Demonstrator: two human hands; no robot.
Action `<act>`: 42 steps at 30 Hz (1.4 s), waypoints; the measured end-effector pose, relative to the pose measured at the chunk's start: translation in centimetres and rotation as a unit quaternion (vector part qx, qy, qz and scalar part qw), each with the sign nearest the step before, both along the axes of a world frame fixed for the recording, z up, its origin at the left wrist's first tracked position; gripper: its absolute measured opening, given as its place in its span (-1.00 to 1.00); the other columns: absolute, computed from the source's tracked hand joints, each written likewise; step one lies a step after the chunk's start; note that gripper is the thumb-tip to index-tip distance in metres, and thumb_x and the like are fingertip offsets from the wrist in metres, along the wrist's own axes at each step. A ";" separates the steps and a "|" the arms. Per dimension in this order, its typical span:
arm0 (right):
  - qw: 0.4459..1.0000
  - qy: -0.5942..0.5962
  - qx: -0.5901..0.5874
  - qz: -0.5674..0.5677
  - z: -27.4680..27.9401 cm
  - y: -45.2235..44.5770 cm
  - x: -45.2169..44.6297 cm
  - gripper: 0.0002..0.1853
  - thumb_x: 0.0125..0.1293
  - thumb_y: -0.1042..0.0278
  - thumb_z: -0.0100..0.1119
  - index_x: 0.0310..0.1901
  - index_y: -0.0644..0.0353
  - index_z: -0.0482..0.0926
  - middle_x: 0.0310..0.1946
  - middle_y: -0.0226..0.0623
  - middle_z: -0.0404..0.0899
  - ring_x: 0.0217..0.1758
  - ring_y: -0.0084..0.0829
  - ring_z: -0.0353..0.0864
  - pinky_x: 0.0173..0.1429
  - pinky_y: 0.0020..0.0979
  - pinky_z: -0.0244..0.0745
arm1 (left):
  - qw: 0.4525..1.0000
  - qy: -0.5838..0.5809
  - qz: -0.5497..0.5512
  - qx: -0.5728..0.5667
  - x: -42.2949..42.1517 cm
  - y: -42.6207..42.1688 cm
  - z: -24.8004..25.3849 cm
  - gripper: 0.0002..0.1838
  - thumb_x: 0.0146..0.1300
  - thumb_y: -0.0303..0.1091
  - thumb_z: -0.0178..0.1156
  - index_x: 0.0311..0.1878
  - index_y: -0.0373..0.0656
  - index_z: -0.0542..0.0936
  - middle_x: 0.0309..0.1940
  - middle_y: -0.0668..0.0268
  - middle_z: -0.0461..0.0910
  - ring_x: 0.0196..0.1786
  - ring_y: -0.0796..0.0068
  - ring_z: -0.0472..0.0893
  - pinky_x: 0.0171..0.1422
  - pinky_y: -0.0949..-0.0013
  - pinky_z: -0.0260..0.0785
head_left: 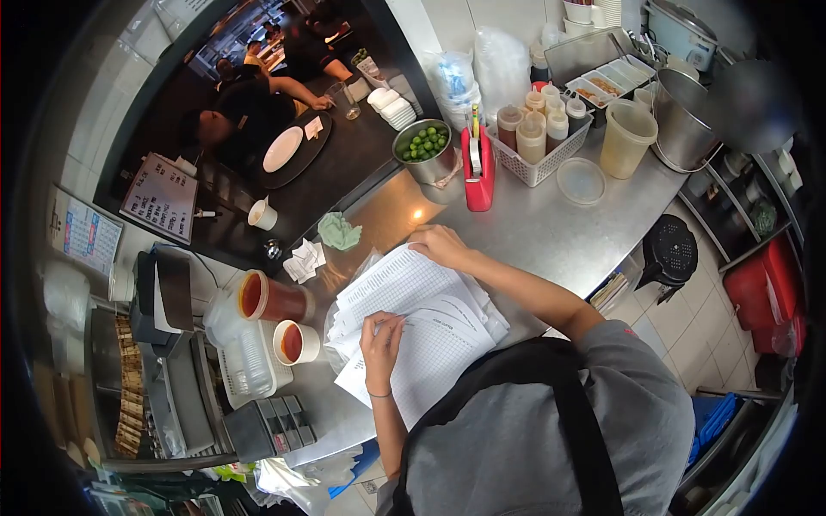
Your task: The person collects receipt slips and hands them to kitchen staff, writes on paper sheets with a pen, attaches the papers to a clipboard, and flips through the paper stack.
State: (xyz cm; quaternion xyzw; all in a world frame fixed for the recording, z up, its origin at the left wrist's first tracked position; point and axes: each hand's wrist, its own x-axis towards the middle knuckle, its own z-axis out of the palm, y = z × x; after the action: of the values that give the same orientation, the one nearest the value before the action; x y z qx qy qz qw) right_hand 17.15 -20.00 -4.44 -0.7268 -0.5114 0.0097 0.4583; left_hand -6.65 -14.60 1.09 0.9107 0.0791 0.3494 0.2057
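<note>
A stack of printed sheets with grids [430, 344] lies fanned out on the steel counter [551, 232] in front of me. My left hand [381, 344] is on the near side of the stack, its fingers pinched on the edge of a lifted, curling sheet. At the far edge of the papers rests my right hand [437, 247], fingers bent over the top of the stack; whether it grips a sheet is unclear. A crumpled green cloth [339, 231] and a crumpled white paper [304, 261] lie just beyond the stack.
A red tape dispenser [477, 172], a pot of green limes [424, 148] and a basket of sauce bottles [538, 138] stand along the back. Tubs of red sauce [297, 342] are at left. Beyond the pass-through, a person [258, 112] is beside an oval tray with a plate [283, 150].
</note>
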 end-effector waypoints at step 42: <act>0.986 -0.005 0.138 0.094 17.7 0.2 12.7 -0.64 0.10 0.51 0.18 -0.01 0.16 0.50 -0.02 -0.33 0.54 0.07 -0.42 0.47 0.23 -0.39 0.29 | 0.915 0.157 0.005 -0.372 6.0 12.0 -10.6 -0.58 0.23 -0.43 0.09 0.16 -0.33 0.39 0.07 0.19 0.47 0.10 0.41 0.46 0.17 0.43 0.29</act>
State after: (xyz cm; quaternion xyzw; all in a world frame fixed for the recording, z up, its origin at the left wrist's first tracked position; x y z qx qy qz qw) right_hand 29.83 -19.83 13.22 -0.6049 -0.5766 -0.0217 0.5488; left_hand -0.63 -2.63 -9.55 0.8113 0.2395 0.1480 0.5124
